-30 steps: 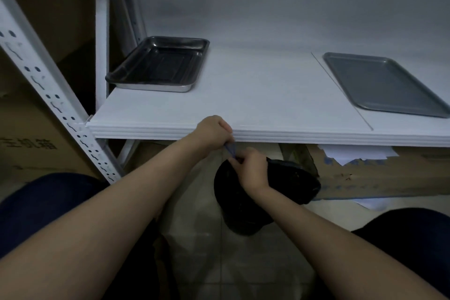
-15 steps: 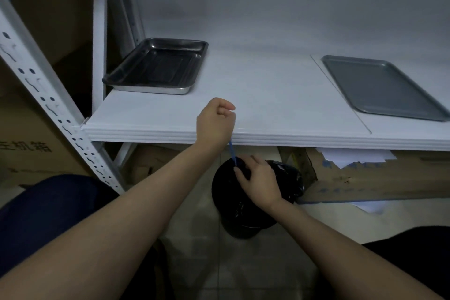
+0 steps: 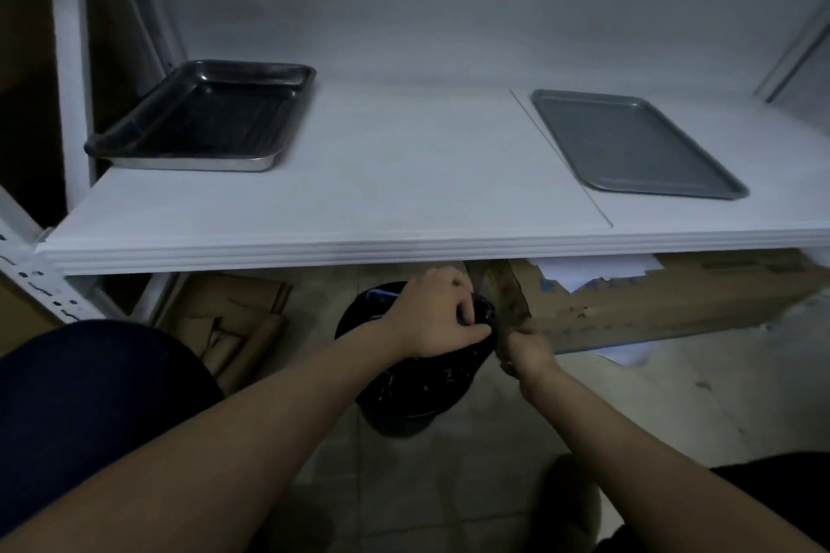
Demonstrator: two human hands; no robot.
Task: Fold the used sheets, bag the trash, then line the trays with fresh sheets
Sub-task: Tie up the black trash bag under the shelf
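Observation:
A black trash bag (image 3: 413, 391) hangs in a small bin on the floor, below the front edge of the white shelf (image 3: 404, 193). My left hand (image 3: 438, 312) grips the top of the bag, with a blue drawstring showing at its rim. My right hand (image 3: 523, 348) is closed on the bag's right edge. On the shelf, a deep dark steel tray (image 3: 202, 117) sits at the left and a flat grey tray (image 3: 633, 144) at the right; both are bare inside.
A cardboard box (image 3: 664, 305) with white paper sheets (image 3: 593, 272) on it lies under the shelf at the right. Flattened cardboard (image 3: 233, 328) lies at the lower left. A white perforated rack post (image 3: 40, 283) stands at the left. My knees frame the view.
My left hand came down from the shelf edge, where it pulled the blue drawstring up, onto the bag's top. My right hand shifted right to the bag's edge.

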